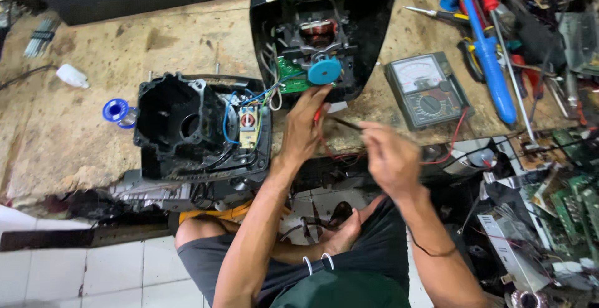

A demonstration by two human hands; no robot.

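Observation:
An opened black appliance housing (368,27) lies on the workbench, showing a motor, a green circuit board (289,74) and a blue round gear (324,70). My left hand (304,124) is raised just below that gear, pinching a red meter probe (319,113). My right hand (390,155) is to its right, holding a thin black probe (344,123) whose tip points left. An analog multimeter (426,90) sits to the right, with a red lead (457,134) running down from it.
A second black housing (181,127) with blue wires and a small yellow board stands at the left. A solder spool (118,111), a white bottle (72,76), screwdrivers (490,52) and circuit-board scrap (561,202) lie around. My legs are below the bench edge.

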